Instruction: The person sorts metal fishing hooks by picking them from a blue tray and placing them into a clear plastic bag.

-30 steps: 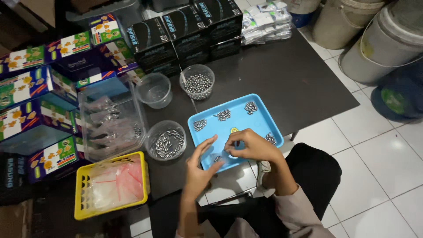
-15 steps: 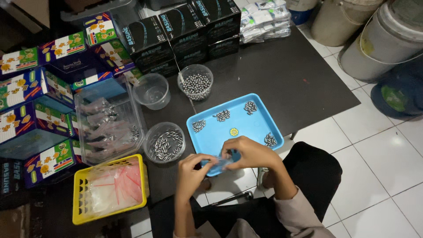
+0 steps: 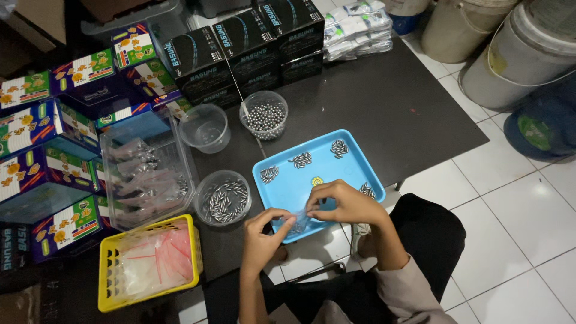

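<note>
My left hand (image 3: pixel 264 235) and my right hand (image 3: pixel 346 203) pinch a small clear plastic bag (image 3: pixel 298 219) between them over the near edge of a blue tray (image 3: pixel 324 163). The bag seems to hold small grey metal pieces. On the tray lie several little piles of grey oval metal weights (image 3: pixel 302 159) and a small yellow mark. A round clear tub of the same oval weights (image 3: pixel 224 199) stands just left of the tray, close to my left hand.
A tub of grey metal balls (image 3: pixel 264 116) and an empty clear tub (image 3: pixel 206 126) stand behind. A clear box of filled bags (image 3: pixel 146 174), a yellow basket of empty bags (image 3: pixel 147 261), colourful cartons (image 3: pixel 54 126) and black boxes (image 3: pixel 246 45) line the dark table. Buckets (image 3: pixel 516 60) stand on the tiled floor.
Both hands came together from apart and slid toward the tray's near edge, closing on the small clear bag. The view shifted slightly.
</note>
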